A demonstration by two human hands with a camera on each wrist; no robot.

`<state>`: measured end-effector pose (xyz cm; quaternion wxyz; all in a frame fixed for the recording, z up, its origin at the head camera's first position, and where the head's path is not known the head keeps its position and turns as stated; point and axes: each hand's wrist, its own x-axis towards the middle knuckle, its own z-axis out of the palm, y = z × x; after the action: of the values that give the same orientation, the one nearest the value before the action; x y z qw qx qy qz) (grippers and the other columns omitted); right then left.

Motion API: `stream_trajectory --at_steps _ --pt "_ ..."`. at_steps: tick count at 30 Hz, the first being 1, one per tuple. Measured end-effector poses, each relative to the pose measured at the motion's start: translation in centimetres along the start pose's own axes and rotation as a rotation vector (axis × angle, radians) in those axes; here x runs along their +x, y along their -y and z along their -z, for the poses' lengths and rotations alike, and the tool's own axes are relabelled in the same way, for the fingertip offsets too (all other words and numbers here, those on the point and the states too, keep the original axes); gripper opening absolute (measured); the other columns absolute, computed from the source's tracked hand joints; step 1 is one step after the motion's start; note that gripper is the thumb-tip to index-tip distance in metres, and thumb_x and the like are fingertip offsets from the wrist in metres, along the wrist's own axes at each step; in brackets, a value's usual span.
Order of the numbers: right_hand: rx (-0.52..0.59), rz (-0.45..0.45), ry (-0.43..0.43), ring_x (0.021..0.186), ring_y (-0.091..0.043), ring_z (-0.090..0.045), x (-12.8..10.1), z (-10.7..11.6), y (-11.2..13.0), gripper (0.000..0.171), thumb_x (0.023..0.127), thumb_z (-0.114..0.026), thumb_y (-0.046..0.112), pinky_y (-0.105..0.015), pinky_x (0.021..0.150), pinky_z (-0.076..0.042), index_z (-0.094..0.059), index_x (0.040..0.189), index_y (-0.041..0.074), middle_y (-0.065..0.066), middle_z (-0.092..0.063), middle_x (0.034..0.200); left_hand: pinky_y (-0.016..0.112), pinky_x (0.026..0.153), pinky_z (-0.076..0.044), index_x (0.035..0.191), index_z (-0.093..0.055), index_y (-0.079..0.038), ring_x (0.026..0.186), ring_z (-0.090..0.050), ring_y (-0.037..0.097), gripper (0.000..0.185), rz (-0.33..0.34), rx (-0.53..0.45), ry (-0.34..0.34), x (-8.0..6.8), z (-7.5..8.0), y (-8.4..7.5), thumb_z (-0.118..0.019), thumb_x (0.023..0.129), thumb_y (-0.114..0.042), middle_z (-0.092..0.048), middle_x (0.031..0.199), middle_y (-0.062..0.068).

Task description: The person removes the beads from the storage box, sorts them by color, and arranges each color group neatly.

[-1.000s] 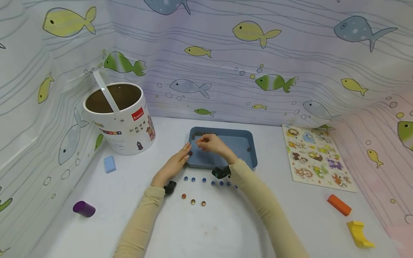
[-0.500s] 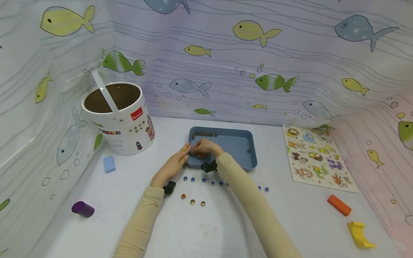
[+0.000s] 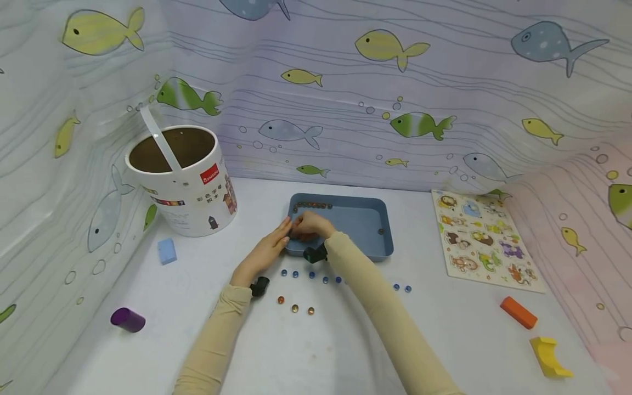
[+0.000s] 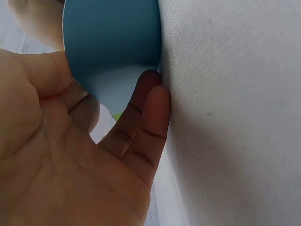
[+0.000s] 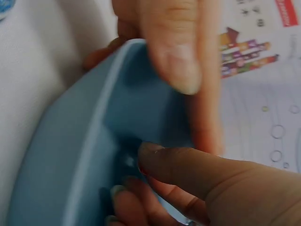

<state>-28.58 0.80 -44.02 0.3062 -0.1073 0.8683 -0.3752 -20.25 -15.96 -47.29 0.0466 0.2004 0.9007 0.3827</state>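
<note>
A shallow blue tray (image 3: 362, 219) stands on the table. At its left wall is my left hand (image 3: 264, 252), thumb over the rim and the other fingers along the outside (image 4: 155, 113), gripping the wall. My right hand (image 3: 312, 225) reaches inside, its thumb and fingers (image 5: 174, 165) pinched together low by the front left corner. A sliver of red shows under the thumb tip, seemingly a small glass bead mostly hidden by the fingers. A row of brownish beads (image 3: 313, 205) lines the tray's back left. One lone bead (image 3: 381, 231) lies near its right wall.
In front of the tray lie several blue beads (image 3: 312, 275) and three orange or amber ones (image 3: 294, 308). A white bucket (image 3: 197, 203), blue block (image 3: 167, 251) and purple cylinder (image 3: 128, 320) stand left. An animal puzzle board (image 3: 484, 241), orange block (image 3: 518, 312) and yellow block (image 3: 550, 357) lie right.
My right hand has moved left and down to the tray's left side, uncovering the back row of beads. The left hand stays at the wall.
</note>
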Motion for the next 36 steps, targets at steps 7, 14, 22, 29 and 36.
stream_trajectory --at_steps 7,14,22,29,36 --pt "0.035 0.072 0.011 0.077 -0.012 -0.064 -1.8 1.5 -1.0 0.019 0.091 -0.067 0.02 -0.024 0.072 -0.057 -0.064 0.104 0.006 -0.005 -0.067 0.089 0.057 0.118 -0.022 0.153 -0.025 -0.004 0.147 -0.022 0.038 0.052 -0.019 -0.008 -0.012 0.0 0.0 -0.1 -0.036 0.106 -0.024 -0.017 0.162 0.012" --pt "0.079 0.23 -0.03 0.078 -0.013 -0.06 -5.1 1.8 -2.2 0.027 0.093 -0.064 0.021 -0.029 0.074 -0.056 -0.064 0.114 0.003 -0.006 -0.065 0.091 0.055 0.12 -0.019 0.153 -0.025 -0.004 0.148 -0.02 0.035 0.051 0.009 -0.03 0.006 0.0 0.3 -0.1 -0.038 0.105 -0.017 -0.016 0.163 0.012" --pt "0.155 0.397 -0.083 0.076 -0.02 -0.061 -10.0 -0.1 -3.9 0.019 0.093 -0.063 0.016 -0.033 0.067 -0.054 -0.064 0.109 0.005 -0.005 -0.065 0.089 0.051 0.122 -0.017 0.153 -0.024 -0.005 0.15 -0.017 0.031 0.051 0.046 -0.018 0.013 0.1 0.2 -0.1 -0.037 0.106 -0.02 -0.014 0.163 0.007" --pt "0.243 0.421 -0.057 0.065 -0.017 -0.057 -13.5 -3.4 -7.2 0.017 0.094 -0.062 0.012 -0.025 0.054 -0.049 -0.062 0.109 0.003 -0.015 -0.063 0.084 0.053 0.121 -0.018 0.153 -0.025 -0.003 0.148 -0.019 0.035 0.051 0.033 -0.01 0.003 0.1 0.2 -0.3 -0.038 0.105 -0.018 -0.015 0.163 0.012" --pt "-0.021 0.454 -0.105 0.055 -0.002 -0.047 -16.0 -6.0 -10.6 0.008 0.091 -0.065 0.011 -0.016 0.052 -0.041 -0.066 0.097 0.016 0.004 -0.059 0.07 0.052 0.122 -0.018 0.153 -0.025 -0.003 0.149 -0.018 0.034 0.051 0.029 -0.01 0.013 0.2 0.1 -0.3 -0.038 0.106 -0.017 -0.014 0.163 0.012"
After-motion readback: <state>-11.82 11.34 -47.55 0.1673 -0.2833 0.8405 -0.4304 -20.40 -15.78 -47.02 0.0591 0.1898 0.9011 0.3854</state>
